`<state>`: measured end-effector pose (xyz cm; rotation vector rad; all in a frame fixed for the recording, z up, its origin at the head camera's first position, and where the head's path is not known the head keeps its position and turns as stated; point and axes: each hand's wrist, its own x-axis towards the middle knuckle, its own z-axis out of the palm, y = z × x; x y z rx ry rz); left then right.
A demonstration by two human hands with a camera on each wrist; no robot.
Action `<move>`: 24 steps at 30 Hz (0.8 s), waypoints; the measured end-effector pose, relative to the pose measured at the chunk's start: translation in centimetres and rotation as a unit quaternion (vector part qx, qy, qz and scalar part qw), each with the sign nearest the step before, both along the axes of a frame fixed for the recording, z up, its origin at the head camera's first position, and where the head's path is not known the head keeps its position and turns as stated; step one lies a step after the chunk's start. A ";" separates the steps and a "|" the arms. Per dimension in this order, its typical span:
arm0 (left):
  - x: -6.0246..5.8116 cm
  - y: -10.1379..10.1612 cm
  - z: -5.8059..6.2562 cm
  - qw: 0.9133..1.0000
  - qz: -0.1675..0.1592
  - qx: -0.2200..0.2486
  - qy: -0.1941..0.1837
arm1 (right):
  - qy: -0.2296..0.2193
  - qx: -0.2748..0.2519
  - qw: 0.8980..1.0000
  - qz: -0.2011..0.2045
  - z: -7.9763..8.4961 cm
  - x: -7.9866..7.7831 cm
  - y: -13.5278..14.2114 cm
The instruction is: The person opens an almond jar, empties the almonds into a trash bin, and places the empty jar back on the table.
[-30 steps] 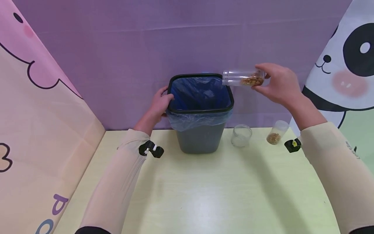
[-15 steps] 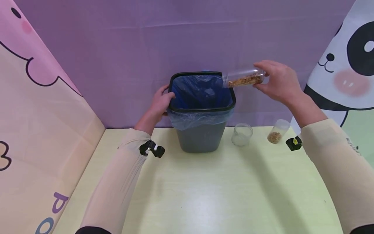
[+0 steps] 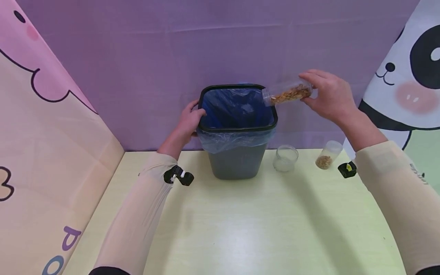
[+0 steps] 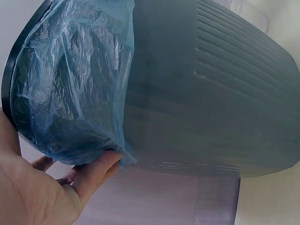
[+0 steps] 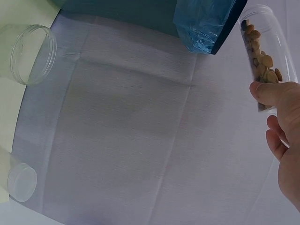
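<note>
A smooth purple cloth backdrop [image 3: 137, 76] spans the rear, with a cream-and-pink printed panel [image 3: 51, 152] at the left and a white panda-printed panel [image 3: 388, 99] at the right. Below lies the pale yellow-green bench [image 3: 240, 225]. 2 cream long sleeves [image 3: 134, 217] reach forward over it. A tapered grey plastic bin [image 3: 236, 166] with a rounded-square black rim stands upright at the bench's rear, its translucent blue plastic liner [image 3: 238, 139] folded over the rim.

The left grip [image 3: 188, 121] is curled round the bin's left rim, fingers against the liner's overhang. The right grip [image 3: 330, 93] pinches the base end of a clear cylindrical plastic jar [image 3: 285, 89], held nearly level above the bin's right rim, its mouth leftward and slightly lower.

On the bench, right of the bin, are 2 more containers: a wide clear round jar [image 3: 285, 159] and, farther right, a narrower clear cylindrical container [image 3: 329, 154] with light-brown pieces at its bottom. Small brown pieces [image 3: 292, 94] lie along the held jar's lower wall.
</note>
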<state>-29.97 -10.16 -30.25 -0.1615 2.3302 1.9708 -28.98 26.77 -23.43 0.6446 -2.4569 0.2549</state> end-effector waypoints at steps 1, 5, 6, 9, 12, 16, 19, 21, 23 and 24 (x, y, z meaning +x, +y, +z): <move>0.0 0.0 0.0 1.000 0.001 0.000 0.000 | 0.004 0.000 1.000 0.001 0.0 0.0 0.0; 0.1 -0.1 0.0 1.000 0.003 -0.004 0.003 | 0.015 -0.004 1.000 0.008 -0.2 -0.1 -0.2; 0.1 -0.1 0.0 1.000 0.003 -0.004 0.004 | 0.016 -0.004 1.000 0.009 -0.3 -0.2 -0.2; 0.0 0.0 -0.2 1.000 0.003 -0.002 0.003 | 0.019 -0.002 1.000 0.013 -0.5 -0.3 -0.3; 0.0 0.0 -0.2 1.000 0.005 0.000 0.002 | 0.024 0.003 1.000 0.019 -0.6 -0.4 -0.4; 0.1 0.1 -0.2 1.000 0.006 0.000 0.007 | 0.029 0.003 0.999 0.024 -0.6 -0.4 -0.5; 0.1 0.1 -0.1 1.000 0.004 -0.002 0.005 | 0.027 0.001 0.999 0.023 -0.6 -0.4 -0.5; 0.0 0.2 -0.1 1.000 0.005 0.000 0.004 | 0.025 0.001 0.999 0.022 -0.7 -0.4 -0.5; 0.0 0.2 -0.2 1.000 0.005 0.000 0.005 | 0.023 0.000 1.000 0.020 -0.7 -0.3 -0.5; 0.0 0.2 -0.2 1.000 0.005 0.000 0.006 | 0.022 0.000 1.000 0.019 -0.7 -0.3 -0.5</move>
